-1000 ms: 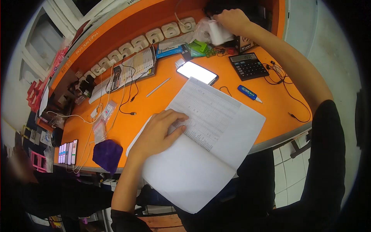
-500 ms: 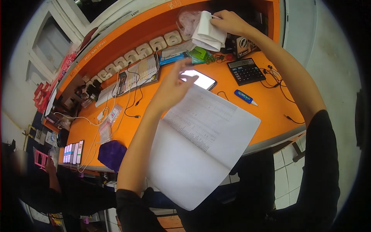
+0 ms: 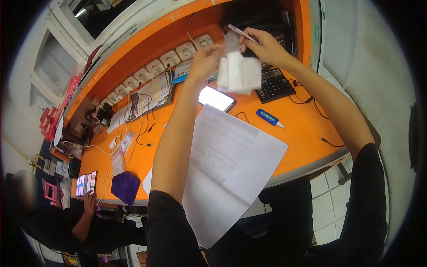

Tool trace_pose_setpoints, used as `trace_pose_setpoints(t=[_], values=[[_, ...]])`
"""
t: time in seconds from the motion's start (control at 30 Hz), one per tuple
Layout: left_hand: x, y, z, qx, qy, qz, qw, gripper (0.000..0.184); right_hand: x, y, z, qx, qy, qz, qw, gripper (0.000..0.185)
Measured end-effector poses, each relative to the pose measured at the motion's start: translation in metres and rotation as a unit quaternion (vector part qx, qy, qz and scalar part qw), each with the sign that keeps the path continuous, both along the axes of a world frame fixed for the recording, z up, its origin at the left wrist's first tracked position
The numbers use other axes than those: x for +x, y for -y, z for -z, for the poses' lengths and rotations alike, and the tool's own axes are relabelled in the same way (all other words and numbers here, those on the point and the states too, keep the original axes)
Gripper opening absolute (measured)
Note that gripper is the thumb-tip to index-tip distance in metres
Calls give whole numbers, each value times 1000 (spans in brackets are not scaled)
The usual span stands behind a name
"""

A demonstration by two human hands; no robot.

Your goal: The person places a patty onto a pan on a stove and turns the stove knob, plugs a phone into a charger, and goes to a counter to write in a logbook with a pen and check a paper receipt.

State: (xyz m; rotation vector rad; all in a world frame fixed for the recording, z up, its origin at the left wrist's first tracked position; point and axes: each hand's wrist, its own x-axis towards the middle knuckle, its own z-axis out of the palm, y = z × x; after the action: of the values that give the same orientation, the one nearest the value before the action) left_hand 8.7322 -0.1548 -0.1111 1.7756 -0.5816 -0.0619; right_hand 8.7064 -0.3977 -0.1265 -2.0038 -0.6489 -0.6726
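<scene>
My right hand (image 3: 267, 46) is closed around a pen (image 3: 243, 34), up near the back shelf. Between my two hands hangs a clear plastic bag (image 3: 232, 42) with folded white papers (image 3: 240, 73) at its lower part, blurred by motion. The fingers of my left hand (image 3: 207, 61) are pinched at the bag's left edge. Below, an open book (image 3: 229, 142) with printed table pages lies across the desk edge, partly behind my left forearm. A phone with a lit white screen (image 3: 215, 99) rests just beyond it.
On the orange desk (image 3: 307, 138) are a calculator (image 3: 275, 89), a blue correction pen (image 3: 269, 117), cables and a purple cloth (image 3: 126, 188). White sockets (image 3: 170, 58) line the back. At left, a co-worker's hand (image 3: 90, 202) is by several lit phones (image 3: 84, 183).
My right hand has brought the papers down and nearer the middle. My left hand has risen from above the phone to the bag. The co-worker's hand has reached the phones.
</scene>
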Motion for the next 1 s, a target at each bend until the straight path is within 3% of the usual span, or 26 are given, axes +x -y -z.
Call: trace_pose_setpoints(t=[0.1, 0.17, 0.23, 0.3, 0.33, 0.37, 0.43, 0.47, 0.53, 0.67, 0.73, 0.77, 0.8, 0.83, 0.87, 0.93, 1.0], values=[[14, 0, 11, -58, 10, -22, 998, 37, -6, 8, 9, 43, -52, -49, 997, 18], [15, 4, 17, -32, 16, -20, 999, 41, -16, 10, 14, 47, -144, -111, 982, 20], [14, 5, 20, 66, 19, -19, 997, 52, -31, 7, 18, 52, -183, -123, 974, 27], [41, 2, 32, 102, 69, -38, 992, 57, -65, -1, 5, -42, -206, -66, 975, 39], [52, 1, 38, 136, 124, -55, 981, 63, -73, -2, -2, -125, -264, 14, 956, 54], [50, 4, 39, 135, 122, -55, 982, 63, -77, -2, 2, -126, -265, 13, 956, 54], [44, 9, 42, 345, 283, -172, 878, 69, -88, -1, 11, -231, -179, 45, 955, 64], [40, 9, 44, 345, 282, -171, 879, 69, -101, -2, 2, -276, -210, 72, 935, 70], [28, 4, 48, 407, 473, -258, 738, 70, -111, 2, 7, -307, -207, 115, 922, 70], [6, -10, 25, 349, 534, -250, 729, 78, -130, 10, 6, -374, -224, 208, 875, 72], [-17, -15, 11, 304, 343, -37, 888, 78, -130, 22, 12, -349, -244, 174, 888, 70], [-34, -14, 13, 304, 344, -35, 888, 78, -130, 27, 13, -322, -263, 139, 899, 69], [-54, -9, 18, 372, 269, -21, 888, 73, -131, 30, 10, -321, -263, 140, 899, 69], [-68, -5, 23, 438, 191, -9, 879, 68, -133, 31, 6, -248, -302, 87, 916, 65], [-75, -2, 26, 438, 192, -11, 878, 68, -134, 30, 2, -175, -337, 30, 925, 63], [-82, -4, 31, 455, 277, -24, 846, 53, -138, 29, 0, -110, -320, 34, 940, 60], [-64, -7, 27, 437, 278, -36, 855, 47, -144, 31, -2, -51, -261, 63, 962, 52]])
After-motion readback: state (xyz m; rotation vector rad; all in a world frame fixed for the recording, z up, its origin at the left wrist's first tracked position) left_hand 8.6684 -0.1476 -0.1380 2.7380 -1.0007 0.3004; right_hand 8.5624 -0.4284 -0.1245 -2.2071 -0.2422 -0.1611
